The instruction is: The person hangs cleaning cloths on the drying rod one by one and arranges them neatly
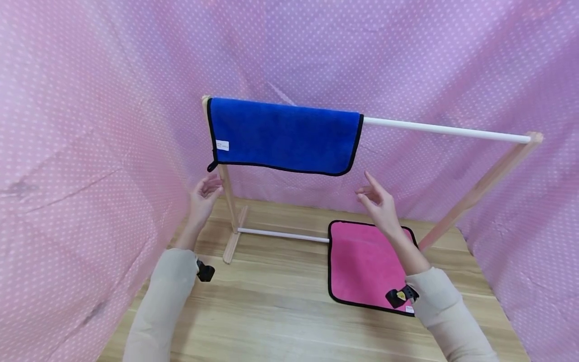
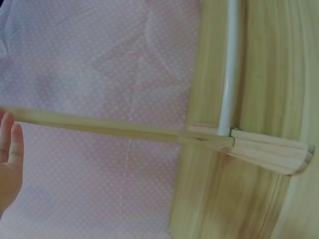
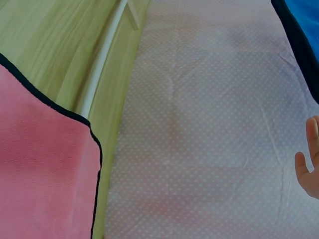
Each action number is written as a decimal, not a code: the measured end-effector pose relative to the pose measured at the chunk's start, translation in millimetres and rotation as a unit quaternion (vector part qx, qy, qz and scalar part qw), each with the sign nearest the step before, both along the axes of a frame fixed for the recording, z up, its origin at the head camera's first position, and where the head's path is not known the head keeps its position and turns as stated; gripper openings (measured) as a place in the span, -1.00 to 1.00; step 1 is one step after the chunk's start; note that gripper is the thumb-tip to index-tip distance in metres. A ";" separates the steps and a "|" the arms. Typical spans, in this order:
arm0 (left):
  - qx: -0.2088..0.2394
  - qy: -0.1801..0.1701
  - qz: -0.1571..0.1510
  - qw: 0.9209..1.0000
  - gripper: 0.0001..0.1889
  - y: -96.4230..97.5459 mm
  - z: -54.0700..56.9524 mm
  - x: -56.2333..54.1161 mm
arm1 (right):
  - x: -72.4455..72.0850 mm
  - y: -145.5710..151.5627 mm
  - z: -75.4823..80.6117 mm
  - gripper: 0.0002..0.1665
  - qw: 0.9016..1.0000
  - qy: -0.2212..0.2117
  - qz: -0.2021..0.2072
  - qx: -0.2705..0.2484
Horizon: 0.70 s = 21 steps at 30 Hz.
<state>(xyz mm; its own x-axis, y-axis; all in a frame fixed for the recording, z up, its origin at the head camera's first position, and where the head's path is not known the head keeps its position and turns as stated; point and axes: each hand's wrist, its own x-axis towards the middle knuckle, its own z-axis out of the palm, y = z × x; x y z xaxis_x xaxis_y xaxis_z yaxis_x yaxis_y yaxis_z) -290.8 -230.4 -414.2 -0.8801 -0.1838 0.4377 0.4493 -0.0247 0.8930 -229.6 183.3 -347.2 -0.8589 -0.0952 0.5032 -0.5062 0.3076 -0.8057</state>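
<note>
A blue towel (image 1: pixel 285 136) with black edging hangs folded over the left part of the rack's white top rail (image 1: pixel 443 128). A small white label and a black loop show at its left side. My left hand (image 1: pixel 205 196) is beside the rack's left wooden post (image 1: pixel 229 198), below the towel's loop corner, its fingers loosely bent and holding nothing. Just below the towel's lower right corner my right hand (image 1: pixel 379 203) hovers, thumb and fingers apart and nothing between them. In the right wrist view, part of that hand (image 3: pixel 311 164) shows near the towel's black edge (image 3: pixel 299 50).
A pink towel (image 1: pixel 362 266) with black edging lies flat on the wooden table (image 1: pixel 262 311) at the right, over part of the lower white rail (image 1: pixel 285 234). The right wooden post (image 1: pixel 479 191) leans toward the right. Pink dotted cloth (image 1: pixel 90 125) surrounds the table.
</note>
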 end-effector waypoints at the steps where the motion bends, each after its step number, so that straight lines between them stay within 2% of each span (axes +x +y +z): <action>1: -0.009 0.001 0.001 1.000 -0.61 0.7 -0.2 0.8 | 0.1 1.3 -1.8 -0.36 1.000 0.000 0.003 -0.002; 6: -0.076 0.006 0.017 0.997 -0.62 7.2 8.2 12.8 | 0.4 5.5 -9.3 -0.35 1.000 -0.001 0.010 -0.013; 9: -0.126 0.009 0.039 0.991 -0.59 10.8 13.2 20.2 | 0.9 7.8 -13.6 -0.35 1.000 -0.004 0.014 -0.015; 15: -0.169 0.049 0.070 0.982 -0.50 13.6 6.1 18.0 | 1.8 17.6 -25.4 -0.34 0.999 -0.010 0.022 -0.024; 18: -0.174 0.044 0.064 0.982 -0.44 16.4 4.0 16.5 | -1.4 27.4 -39.0 -0.34 0.999 -0.008 0.029 -0.036; 21: -0.184 0.068 0.048 0.979 -0.42 18.8 1.1 14.3 | -3.6 38.1 -53.2 -0.33 0.998 -0.014 0.036 -0.041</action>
